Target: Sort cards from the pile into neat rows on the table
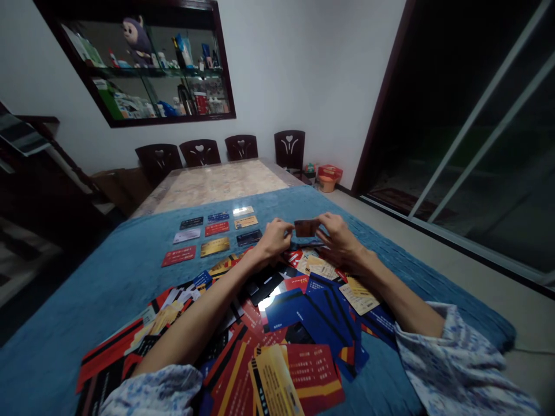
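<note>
A dark brownish card (306, 227) is held up above the far edge of a spread pile of cards. My right hand (338, 234) pinches its right end between thumb and fingers. My left hand (277, 237) is at its left end, fingers closed together; whether they grip the card's edge is hard to make out. Below my forearms lie overlapping cards, among them blue ones (284, 309), red ones (314, 370) and a yellow one (275, 381). Left of my left hand, several cards lie apart in rows, including a gold card (215, 246) and a red card (179, 255).
A blue cloth (143, 260) covers the near part of the marble-topped table (217, 182). Dark chairs (289, 151) stand beyond it. A glass-shelved wall niche (143, 69) is at the back left, and a red box (330, 171) is on the floor.
</note>
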`<state>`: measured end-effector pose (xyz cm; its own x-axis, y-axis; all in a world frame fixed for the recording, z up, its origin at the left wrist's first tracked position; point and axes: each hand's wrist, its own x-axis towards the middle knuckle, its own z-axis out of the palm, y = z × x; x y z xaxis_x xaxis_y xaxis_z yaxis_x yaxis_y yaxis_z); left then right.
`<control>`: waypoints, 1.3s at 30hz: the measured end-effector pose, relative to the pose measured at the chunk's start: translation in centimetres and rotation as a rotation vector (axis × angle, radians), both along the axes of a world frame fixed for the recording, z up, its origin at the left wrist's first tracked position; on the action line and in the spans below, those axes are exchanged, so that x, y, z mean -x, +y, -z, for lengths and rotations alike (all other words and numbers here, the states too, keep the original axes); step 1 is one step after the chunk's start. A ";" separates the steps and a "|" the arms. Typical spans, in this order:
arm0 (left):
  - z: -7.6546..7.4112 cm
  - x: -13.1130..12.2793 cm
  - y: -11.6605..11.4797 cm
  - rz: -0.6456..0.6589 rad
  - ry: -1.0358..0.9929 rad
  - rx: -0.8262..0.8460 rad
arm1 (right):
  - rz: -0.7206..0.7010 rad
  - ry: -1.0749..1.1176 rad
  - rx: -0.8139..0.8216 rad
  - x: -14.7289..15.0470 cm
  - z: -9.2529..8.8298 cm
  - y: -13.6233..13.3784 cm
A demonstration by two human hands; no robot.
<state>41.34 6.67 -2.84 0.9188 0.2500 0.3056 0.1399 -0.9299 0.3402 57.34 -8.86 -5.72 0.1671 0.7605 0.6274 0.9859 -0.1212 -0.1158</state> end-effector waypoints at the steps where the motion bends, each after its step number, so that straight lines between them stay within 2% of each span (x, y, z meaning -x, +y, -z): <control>1: -0.2 0.2 -0.2 -0.017 -0.027 0.009 | 0.007 -0.037 -0.015 0.2 -0.1 0.0; 8: -0.9 0.4 -1.7 -0.053 -0.207 0.054 | 0.030 -0.197 0.022 1.1 -0.4 0.0; 12: -0.5 0.0 -2.2 -0.021 -0.099 -0.010 | -0.009 -0.205 0.025 1.2 -0.1 0.4; 17: 0.7 -0.4 -1.6 -0.031 -0.005 -0.095 | -0.026 -0.185 0.050 0.6 0.7 0.8; 28: 1.1 -1.5 -0.9 -0.071 0.060 -0.192 | 0.107 -0.060 0.064 0.2 1.5 1.0; 39: 1.6 -1.7 -1.3 -0.078 0.153 -0.223 | 0.264 -0.056 0.316 -0.1 1.9 0.4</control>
